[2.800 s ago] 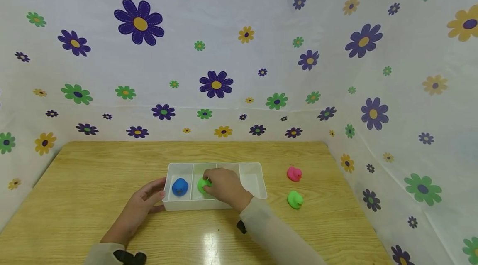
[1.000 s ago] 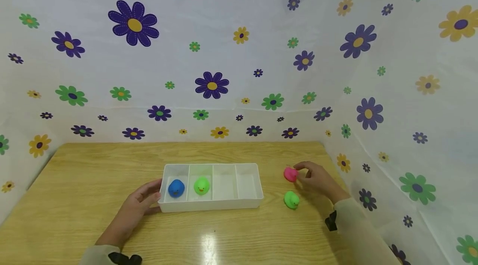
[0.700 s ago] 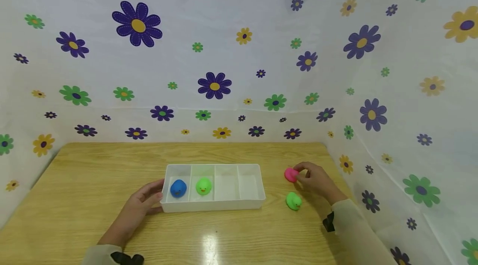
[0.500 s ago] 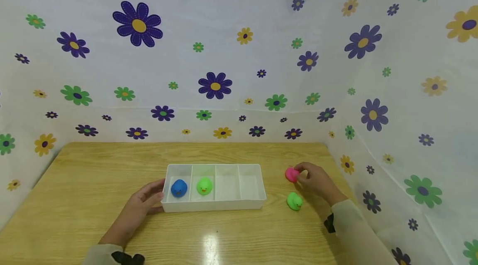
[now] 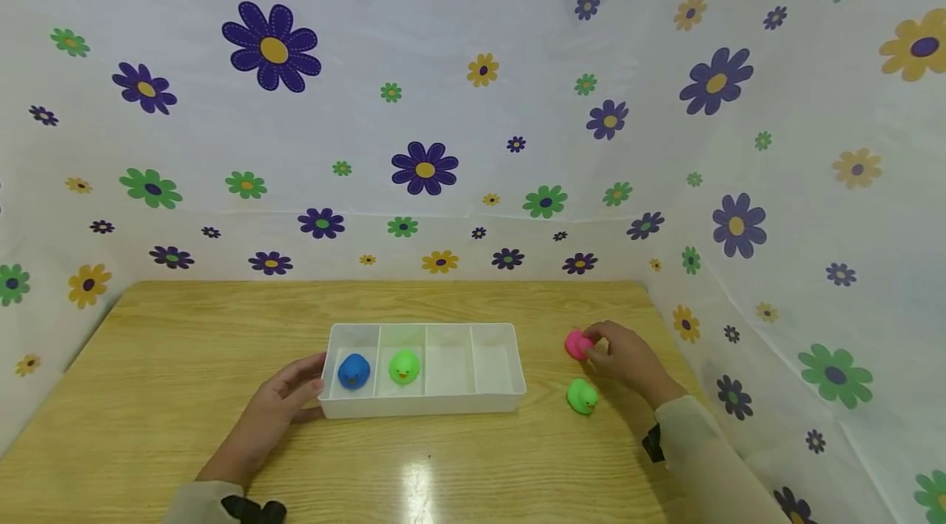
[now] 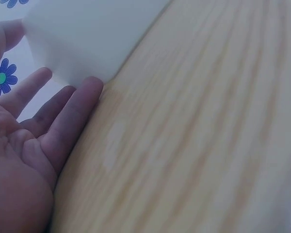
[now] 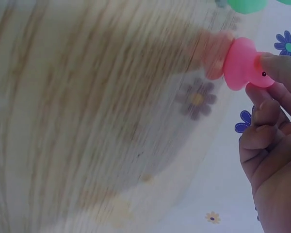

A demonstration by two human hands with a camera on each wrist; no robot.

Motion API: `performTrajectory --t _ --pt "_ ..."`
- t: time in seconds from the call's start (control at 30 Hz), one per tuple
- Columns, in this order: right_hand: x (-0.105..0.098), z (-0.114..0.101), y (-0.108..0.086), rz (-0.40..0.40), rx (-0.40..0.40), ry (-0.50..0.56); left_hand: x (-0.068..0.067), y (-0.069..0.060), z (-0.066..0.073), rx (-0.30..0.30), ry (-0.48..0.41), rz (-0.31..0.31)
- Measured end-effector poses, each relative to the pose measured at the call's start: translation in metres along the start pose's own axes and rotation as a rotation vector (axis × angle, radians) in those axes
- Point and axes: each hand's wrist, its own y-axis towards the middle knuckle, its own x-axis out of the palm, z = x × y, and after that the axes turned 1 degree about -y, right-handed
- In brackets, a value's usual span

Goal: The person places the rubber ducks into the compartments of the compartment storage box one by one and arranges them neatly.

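In the head view a white tray [image 5: 424,406] with side-by-side compartments stands on the table. A blue rubber duck [image 5: 354,371] sits in its leftmost compartment, and a green rubber duck [image 5: 404,367] in the one beside it. My left hand [image 5: 275,407] rests its fingertips against the tray's left end; the left wrist view has these fingers [image 6: 70,114] fairly straight on the wall. To the right of the tray, my right hand [image 5: 628,358] pinches a pink rubber duck [image 5: 576,344] by its head between thumb and fingers, clearest in the right wrist view.
A second green duck [image 5: 582,397] sits on the wooden table [image 5: 310,475], right of the tray and nearer me than the pink one. White flower-printed sheets [image 5: 443,113] hang behind the table and along its sides.
My right hand has left the green duck in the tray's second compartment and moved right to the pink duck, which it now pinches. The left hand stays at the tray's end.
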Motion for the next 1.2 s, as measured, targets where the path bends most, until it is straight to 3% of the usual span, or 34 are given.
performTrajectory --t 0.37,0.57,0.83,1.2 --pt "-0.001 -0.005 -0.001 0.015 -0.009 -0.046 0.001 0.000 0.000 0.005 0.014 0.018" --pt "-0.003 -0.016 -0.001 0.096 -0.037 -0.077 0.001 0.001 0.000 0.004 0.007 0.011" --pt "-0.006 -0.064 0.007 0.176 -0.080 -0.062 -0.001 0.001 -0.001 0.001 0.004 0.006" --pt "0.001 -0.143 0.016 0.218 -0.226 0.034 -0.001 0.000 -0.001 0.007 -0.002 0.002"
